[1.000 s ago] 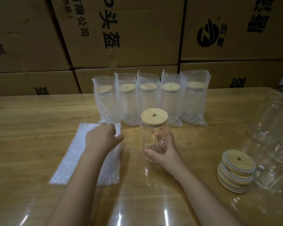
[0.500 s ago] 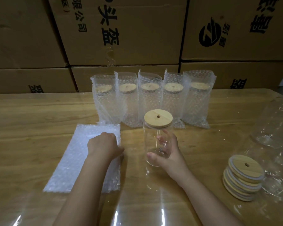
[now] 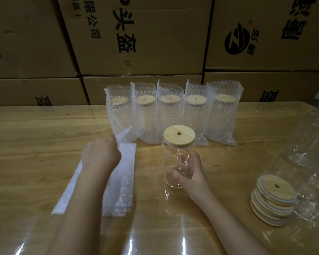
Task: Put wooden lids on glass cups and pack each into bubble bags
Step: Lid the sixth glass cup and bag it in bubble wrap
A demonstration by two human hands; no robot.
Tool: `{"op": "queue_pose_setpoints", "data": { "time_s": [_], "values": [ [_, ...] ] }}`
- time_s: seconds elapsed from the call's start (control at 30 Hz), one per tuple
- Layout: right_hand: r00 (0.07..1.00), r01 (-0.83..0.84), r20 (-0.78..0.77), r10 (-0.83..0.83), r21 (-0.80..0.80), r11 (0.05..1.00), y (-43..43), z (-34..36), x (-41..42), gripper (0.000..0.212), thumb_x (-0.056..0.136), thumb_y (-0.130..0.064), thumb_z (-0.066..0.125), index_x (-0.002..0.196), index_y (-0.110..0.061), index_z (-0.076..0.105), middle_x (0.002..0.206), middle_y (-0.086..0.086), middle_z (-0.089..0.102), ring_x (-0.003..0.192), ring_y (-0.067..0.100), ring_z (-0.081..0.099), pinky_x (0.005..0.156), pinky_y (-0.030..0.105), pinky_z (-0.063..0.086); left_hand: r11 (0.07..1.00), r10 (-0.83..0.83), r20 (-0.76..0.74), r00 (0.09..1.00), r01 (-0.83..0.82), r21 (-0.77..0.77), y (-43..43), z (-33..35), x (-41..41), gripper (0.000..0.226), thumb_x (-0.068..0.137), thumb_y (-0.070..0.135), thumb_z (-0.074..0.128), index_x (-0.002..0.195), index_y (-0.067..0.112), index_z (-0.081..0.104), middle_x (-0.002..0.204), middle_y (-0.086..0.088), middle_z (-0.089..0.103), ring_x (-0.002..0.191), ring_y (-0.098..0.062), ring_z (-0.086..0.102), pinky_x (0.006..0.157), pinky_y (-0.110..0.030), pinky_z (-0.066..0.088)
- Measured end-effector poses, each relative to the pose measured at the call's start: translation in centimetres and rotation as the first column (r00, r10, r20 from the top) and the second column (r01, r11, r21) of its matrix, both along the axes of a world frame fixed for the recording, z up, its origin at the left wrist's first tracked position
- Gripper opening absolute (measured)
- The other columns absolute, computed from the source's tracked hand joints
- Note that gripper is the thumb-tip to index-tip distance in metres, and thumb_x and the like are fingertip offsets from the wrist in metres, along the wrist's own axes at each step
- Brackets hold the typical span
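Observation:
A clear glass cup (image 3: 173, 159) stands upright at the table's middle with a round wooden lid (image 3: 179, 134) on top. My right hand (image 3: 189, 170) grips the cup low on its right side. Left of it lies a flat stack of bubble bags (image 3: 122, 184). My left hand (image 3: 99, 155) pinches the far edge of the top bubble bag, whose corner lifts up beside my fingers. Behind stand several packed cups in bubble bags (image 3: 170, 113) in a row.
A stack of wooden lids (image 3: 273, 199) sits at the right. Clear glass cups in loose plastic wrap (image 3: 309, 148) lie at the far right edge. Cardboard boxes (image 3: 145, 34) wall off the back of the wooden table (image 3: 35, 144).
My left hand moved toward the far edge of the bag stack and raised a corner of the top bag. The right hand and the cup hold their place.

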State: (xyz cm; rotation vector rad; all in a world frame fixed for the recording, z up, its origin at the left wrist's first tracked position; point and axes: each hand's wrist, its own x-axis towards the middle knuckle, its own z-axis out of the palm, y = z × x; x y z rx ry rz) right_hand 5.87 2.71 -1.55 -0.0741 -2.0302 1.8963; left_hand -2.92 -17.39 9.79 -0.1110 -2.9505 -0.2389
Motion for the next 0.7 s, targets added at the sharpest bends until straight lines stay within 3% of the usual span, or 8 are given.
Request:
{"op": "queue_pose_setpoints", "data": {
  "time_s": [0.07,0.17,0.3,0.43,0.57,0.7],
  "values": [
    [0.999,0.02,-0.03,-0.02,-0.023,1.0,-0.2,0.2,0.1,0.096,0.054,-0.074,0.071,0.136,-0.042,0.032,0.127,-0.014,0.049,0.121,0.0,0.05,0.091,0.019,0.044,0.997,-0.038,-0.038,0.999,0.04,0.062,-0.9,1.6,0.6,0.032,0.09,0.009,0.045,0.114,0.024,0.059,0.11,-0.004,0.065,0.089,-0.025,0.059,0.065,-0.031,0.043],
    [0.998,0.049,-0.039,-0.05,-0.047,0.998,-0.3,0.9,0.7,0.106,0.056,-0.085,0.059,0.143,-0.031,0.031,0.125,-0.022,0.054,0.12,-0.009,0.048,0.095,0.021,0.044,0.978,-0.177,-0.139,0.974,0.189,0.086,-1.9,4.0,2.2,0.025,0.091,0.01,0.048,0.1,0.029,0.062,0.091,0.007,0.067,0.073,-0.018,0.058,0.064,-0.033,0.049],
    [0.972,0.165,-0.159,-0.175,-0.076,0.983,-0.5,4.1,1.8,0.07,0.071,-0.077,0.048,0.132,-0.044,0.037,0.128,-0.025,0.051,0.115,-0.019,0.046,0.086,0.002,0.039,0.901,-0.334,-0.435,0.836,0.419,0.112,-1.6,6.7,5.2,0.029,0.081,-0.007,0.051,0.072,0.019,0.058,0.066,0.018,0.056,0.056,0.0,0.043,0.06,-0.03,0.027],
    [0.884,0.3,-0.378,-0.273,0.013,0.954,-0.1,9.9,2.6,0.048,0.083,-0.061,0.039,0.128,-0.043,0.04,0.132,-0.015,0.051,0.124,-0.003,0.045,0.098,0.01,0.036,0.839,-0.359,-0.601,0.714,0.529,0.127,-1.2,7.6,6.1,0.023,0.074,-0.01,0.044,0.067,0.006,0.059,0.06,0.001,0.056,0.053,-0.02,0.048,0.066,-0.033,0.032],
    [0.937,0.195,-0.342,-0.071,0.345,0.918,0.4,15.1,3.4,0.046,0.084,-0.056,0.048,0.128,-0.045,0.044,0.127,-0.027,0.051,0.124,-0.002,0.044,0.104,0.032,0.041,0.845,-0.331,-0.734,0.592,0.533,0.049,-1.2,8.0,6.2,0.024,0.074,-0.012,0.043,0.07,0.002,0.062,0.062,-0.005,0.053,0.056,-0.025,0.047,0.07,-0.037,0.032],
    [0.966,-0.036,-0.206,0.158,0.499,0.866,-0.2,16.9,4.3,0.069,0.076,-0.064,0.058,0.138,-0.057,0.029,0.138,-0.036,0.039,0.13,-0.009,0.035,0.105,0.031,0.037,0.769,-0.353,-0.794,0.494,0.637,0.055,-1.3,8.3,6.8,0.03,0.067,-0.024,0.047,0.067,0.003,0.061,0.072,-0.003,0.057,0.073,-0.024,0.048,0.07,-0.043,0.036]
  ]
}}
